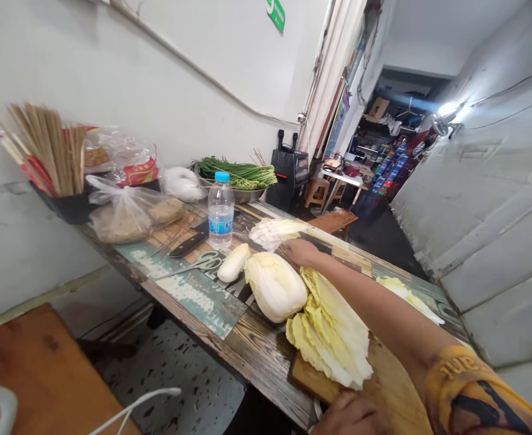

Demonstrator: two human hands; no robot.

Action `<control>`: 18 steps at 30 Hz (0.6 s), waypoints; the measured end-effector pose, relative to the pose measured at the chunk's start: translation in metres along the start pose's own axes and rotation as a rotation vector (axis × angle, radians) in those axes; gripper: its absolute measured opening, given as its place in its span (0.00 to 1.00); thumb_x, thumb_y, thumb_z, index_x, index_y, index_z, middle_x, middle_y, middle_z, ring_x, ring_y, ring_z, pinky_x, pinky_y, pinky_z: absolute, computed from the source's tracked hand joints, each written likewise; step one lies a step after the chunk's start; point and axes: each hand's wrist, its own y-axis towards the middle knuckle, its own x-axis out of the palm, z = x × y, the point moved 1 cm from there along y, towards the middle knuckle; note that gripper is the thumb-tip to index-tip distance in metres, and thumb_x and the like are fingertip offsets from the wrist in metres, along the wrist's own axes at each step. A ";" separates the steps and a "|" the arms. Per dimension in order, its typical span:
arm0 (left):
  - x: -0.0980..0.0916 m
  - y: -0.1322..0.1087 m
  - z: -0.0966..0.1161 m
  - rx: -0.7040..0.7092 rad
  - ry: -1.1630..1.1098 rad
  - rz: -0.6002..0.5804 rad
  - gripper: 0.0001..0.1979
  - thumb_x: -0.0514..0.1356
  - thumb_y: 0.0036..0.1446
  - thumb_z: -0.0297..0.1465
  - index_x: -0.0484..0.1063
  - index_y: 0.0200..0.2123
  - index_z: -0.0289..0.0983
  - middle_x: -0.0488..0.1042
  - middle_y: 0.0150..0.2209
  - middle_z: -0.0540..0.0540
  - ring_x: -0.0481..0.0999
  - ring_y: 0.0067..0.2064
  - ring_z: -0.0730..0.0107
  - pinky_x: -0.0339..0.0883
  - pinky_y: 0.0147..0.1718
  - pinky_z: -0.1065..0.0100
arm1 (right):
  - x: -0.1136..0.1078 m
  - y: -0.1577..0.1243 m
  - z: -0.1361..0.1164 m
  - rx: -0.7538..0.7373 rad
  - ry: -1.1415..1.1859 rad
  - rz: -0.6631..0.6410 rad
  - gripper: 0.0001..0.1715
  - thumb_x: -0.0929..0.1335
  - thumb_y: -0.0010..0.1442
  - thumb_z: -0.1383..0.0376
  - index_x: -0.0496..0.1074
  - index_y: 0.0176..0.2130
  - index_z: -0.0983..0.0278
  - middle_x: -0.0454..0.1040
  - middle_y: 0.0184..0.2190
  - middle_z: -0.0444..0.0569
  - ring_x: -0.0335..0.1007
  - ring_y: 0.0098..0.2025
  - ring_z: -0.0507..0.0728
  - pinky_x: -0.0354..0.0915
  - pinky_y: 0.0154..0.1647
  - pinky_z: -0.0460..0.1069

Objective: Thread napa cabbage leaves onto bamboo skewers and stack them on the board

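Note:
My right hand (pixel 300 252) reaches across the table, its fingers curled beside a pile of pale cabbage pieces (pixel 275 232); what they hold, if anything, is hidden. Just in front of it lies a napa cabbage head (pixel 275 287), with a smaller cabbage heart (pixel 233 263) to its left. Loose yellow-green cabbage leaves (pixel 334 332) spread over the wooden cutting board (pixel 393 386). At the board's near edge is my left hand (pixel 350 415), fingers bent and partly cut off by the frame; its grip cannot be made out.
Scissors (pixel 207 261), a black-handled knife (pixel 190 243) and a water bottle (pixel 221 214) stand or lie left of the cabbage. Farther back are bagged food (pixel 121 220), a holder of skewers (pixel 51 151) and a bowl of greens (pixel 248 194). Another leaf (pixel 408 297) lies right.

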 end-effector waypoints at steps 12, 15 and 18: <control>-0.074 0.013 0.010 -0.085 -0.187 -0.191 0.13 0.53 0.57 0.24 0.70 0.44 0.36 0.74 0.42 0.42 0.69 0.47 0.63 0.65 0.48 0.60 | -0.058 -0.224 0.108 0.151 0.147 0.371 0.16 0.62 0.63 0.61 0.75 0.43 0.62 0.77 0.44 0.47 0.71 0.44 0.54 0.62 0.44 0.46; -0.074 0.014 0.013 -0.127 -0.195 -0.140 0.15 0.53 0.58 0.21 0.70 0.46 0.37 0.75 0.44 0.42 0.69 0.49 0.61 0.64 0.50 0.57 | -0.039 -0.318 0.163 0.478 0.134 0.416 0.17 0.61 0.62 0.62 0.75 0.45 0.64 0.77 0.43 0.49 0.72 0.43 0.55 0.62 0.42 0.46; -0.068 0.025 0.018 -0.178 -0.168 -0.116 0.13 0.54 0.58 0.23 0.71 0.46 0.36 0.77 0.40 0.43 0.72 0.45 0.61 0.66 0.47 0.55 | -0.006 -0.391 0.199 0.767 0.107 0.374 0.15 0.63 0.60 0.63 0.77 0.41 0.64 0.79 0.37 0.51 0.73 0.39 0.57 0.61 0.37 0.47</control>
